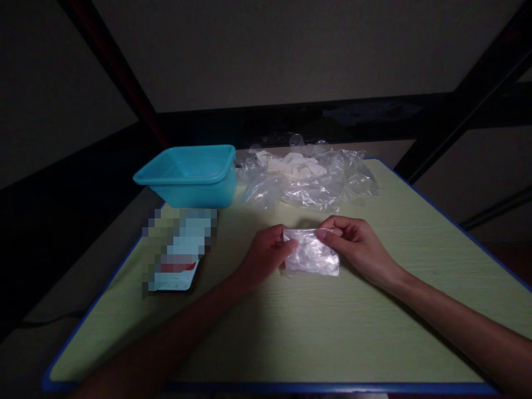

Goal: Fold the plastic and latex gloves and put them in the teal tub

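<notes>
Between my hands, a small clear plastic bag (312, 257) is held up by its top edge, just above the tabletop. Its surface is crinkled and shiny, and I cannot make out whether anything lies inside. My left hand (268, 252) pinches the upper left corner, thumb on the near face. My right hand (353, 241) grips the top edge toward the right, with its thumb in front and the fingers curled behind. Beyond the hands lies a loose heap of clear plastic bags (311, 194), with crumpled white material (297, 164) among them.
A turquoise plastic basin (195, 191) stands at the back left of the table. In front of it lies a phone (180, 249) with a lit, partly blurred screen. The pale green table (316, 338) has a blue edge. Dark beams and a wall rise behind.
</notes>
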The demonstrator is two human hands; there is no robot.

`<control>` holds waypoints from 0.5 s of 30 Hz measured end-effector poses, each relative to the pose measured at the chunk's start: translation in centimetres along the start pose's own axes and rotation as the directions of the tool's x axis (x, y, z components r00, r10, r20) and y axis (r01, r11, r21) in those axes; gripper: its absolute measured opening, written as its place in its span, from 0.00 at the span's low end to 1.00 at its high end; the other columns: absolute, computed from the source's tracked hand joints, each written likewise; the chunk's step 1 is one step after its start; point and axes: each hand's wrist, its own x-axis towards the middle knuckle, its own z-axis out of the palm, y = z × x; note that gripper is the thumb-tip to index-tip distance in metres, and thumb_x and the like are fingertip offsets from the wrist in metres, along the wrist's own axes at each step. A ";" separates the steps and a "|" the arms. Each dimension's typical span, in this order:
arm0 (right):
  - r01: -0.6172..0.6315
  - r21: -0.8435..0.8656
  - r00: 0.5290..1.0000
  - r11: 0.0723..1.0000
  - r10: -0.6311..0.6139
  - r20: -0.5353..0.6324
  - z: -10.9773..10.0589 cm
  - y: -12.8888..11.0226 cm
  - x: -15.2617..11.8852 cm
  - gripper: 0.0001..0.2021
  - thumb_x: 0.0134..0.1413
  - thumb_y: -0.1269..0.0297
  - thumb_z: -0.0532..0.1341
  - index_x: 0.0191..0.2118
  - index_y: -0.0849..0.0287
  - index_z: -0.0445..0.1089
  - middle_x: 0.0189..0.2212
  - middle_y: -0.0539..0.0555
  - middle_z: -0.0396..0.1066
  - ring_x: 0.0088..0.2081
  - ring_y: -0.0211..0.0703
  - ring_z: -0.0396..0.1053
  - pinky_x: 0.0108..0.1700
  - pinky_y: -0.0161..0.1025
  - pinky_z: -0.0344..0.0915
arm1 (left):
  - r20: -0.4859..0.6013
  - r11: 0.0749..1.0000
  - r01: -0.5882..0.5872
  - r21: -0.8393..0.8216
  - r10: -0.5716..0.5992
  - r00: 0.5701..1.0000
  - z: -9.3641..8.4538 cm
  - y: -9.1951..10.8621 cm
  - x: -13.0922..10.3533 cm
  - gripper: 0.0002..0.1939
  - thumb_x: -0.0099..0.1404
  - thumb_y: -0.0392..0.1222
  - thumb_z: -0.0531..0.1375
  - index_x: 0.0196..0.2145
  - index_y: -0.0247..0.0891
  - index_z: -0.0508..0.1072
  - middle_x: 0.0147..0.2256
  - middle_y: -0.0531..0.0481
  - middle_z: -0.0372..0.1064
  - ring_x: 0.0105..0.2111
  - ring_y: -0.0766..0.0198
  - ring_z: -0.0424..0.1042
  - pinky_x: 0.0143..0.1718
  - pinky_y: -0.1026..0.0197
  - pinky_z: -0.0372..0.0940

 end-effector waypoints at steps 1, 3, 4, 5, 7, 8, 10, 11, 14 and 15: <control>0.003 -0.004 1.000 1.000 -0.003 -0.007 0.0 0.0 0.0 0.17 0.41 0.50 0.63 0.23 0.61 0.65 0.13 0.44 0.59 0.16 0.30 0.53 0.18 0.31 0.49 | -0.005 1.000 0.004 0.006 -0.004 1.000 0.0 0.0 0.0 0.08 0.50 0.43 0.58 0.22 0.35 0.65 0.16 0.58 0.60 0.16 0.73 0.60 0.16 0.71 0.55; 0.007 -0.013 1.000 1.000 -0.007 -0.020 -0.1 0.1 0.0 0.17 0.41 0.50 0.63 0.23 0.61 0.65 0.13 0.44 0.59 0.16 0.30 0.53 0.19 0.31 0.50 | -0.010 1.000 0.017 0.011 -0.017 1.000 0.0 0.1 -0.1 0.09 0.50 0.43 0.58 0.23 0.35 0.65 0.16 0.57 0.61 0.16 0.73 0.61 0.17 0.71 0.56; 0.008 -0.019 1.000 1.000 -0.009 -0.023 -0.1 0.1 0.0 0.17 0.41 0.50 0.63 0.24 0.61 0.65 0.13 0.44 0.59 0.16 0.31 0.53 0.19 0.31 0.50 | -0.009 1.000 0.025 0.008 -0.025 1.000 0.0 0.2 -0.1 0.09 0.50 0.43 0.59 0.23 0.34 0.65 0.17 0.57 0.61 0.16 0.73 0.61 0.17 0.71 0.57; 0.011 -0.025 1.000 1.000 -0.012 -0.024 -0.1 0.2 0.1 0.17 0.42 0.50 0.63 0.24 0.61 0.65 0.14 0.45 0.59 0.16 0.31 0.53 0.19 0.32 0.50 | -0.007 1.000 0.031 0.003 -0.031 0.999 0.0 0.3 -0.1 0.09 0.50 0.43 0.59 0.23 0.34 0.65 0.16 0.57 0.61 0.16 0.73 0.61 0.16 0.71 0.57; 0.021 -0.040 0.999 0.999 -0.022 -0.023 -0.2 0.3 0.1 0.17 0.42 0.50 0.63 0.24 0.61 0.65 0.13 0.45 0.59 0.16 0.31 0.53 0.18 0.32 0.49 | -0.001 0.999 0.045 -0.013 -0.045 0.999 0.1 0.5 -0.2 0.08 0.50 0.42 0.59 0.24 0.34 0.66 0.16 0.57 0.62 0.15 0.73 0.61 0.15 0.72 0.57; 0.025 -0.046 0.999 0.999 -0.026 -0.023 -0.2 0.3 0.1 0.17 0.42 0.50 0.63 0.24 0.61 0.65 0.13 0.44 0.59 0.16 0.31 0.52 0.18 0.32 0.49 | 0.003 0.998 0.051 -0.023 -0.051 0.999 0.1 0.5 -0.2 0.08 0.50 0.42 0.59 0.24 0.34 0.66 0.16 0.57 0.62 0.15 0.73 0.62 0.15 0.72 0.57; 0.030 -0.050 0.999 0.998 -0.032 -0.025 -0.2 0.4 0.1 0.17 0.42 0.50 0.63 0.23 0.61 0.65 0.13 0.44 0.58 0.16 0.30 0.51 0.18 0.31 0.48 | 0.014 0.996 0.065 -0.056 -0.064 0.998 0.2 0.6 -0.2 0.09 0.49 0.42 0.60 0.24 0.34 0.65 0.16 0.57 0.63 0.15 0.73 0.62 0.14 0.72 0.57; 0.030 -0.047 0.999 0.998 -0.032 -0.026 -0.3 0.4 0.2 0.17 0.42 0.50 0.63 0.23 0.61 0.65 0.12 0.44 0.58 0.15 0.30 0.51 0.18 0.31 0.47 | 0.021 0.995 0.071 -0.074 -0.070 0.997 0.2 0.6 -0.2 0.09 0.49 0.42 0.60 0.24 0.34 0.65 0.17 0.57 0.64 0.15 0.73 0.63 0.14 0.72 0.57; 0.029 -0.038 0.999 0.999 -0.030 -0.029 -0.3 0.4 0.2 0.17 0.41 0.50 0.63 0.23 0.61 0.65 0.12 0.44 0.58 0.15 0.30 0.51 0.18 0.31 0.47 | 0.043 0.992 0.075 -0.102 -0.071 0.997 0.1 0.5 -0.1 0.10 0.49 0.42 0.61 0.24 0.34 0.65 0.17 0.57 0.64 0.15 0.73 0.63 0.14 0.72 0.57; 0.030 -0.039 0.999 0.999 -0.031 -0.030 -0.3 0.4 0.2 0.17 0.41 0.50 0.63 0.22 0.61 0.65 0.12 0.44 0.58 0.16 0.30 0.51 0.18 0.31 0.47 | 0.047 0.992 0.075 -0.101 -0.070 0.996 0.1 0.5 -0.1 0.10 0.49 0.42 0.61 0.24 0.34 0.65 0.17 0.57 0.64 0.15 0.73 0.62 0.14 0.72 0.57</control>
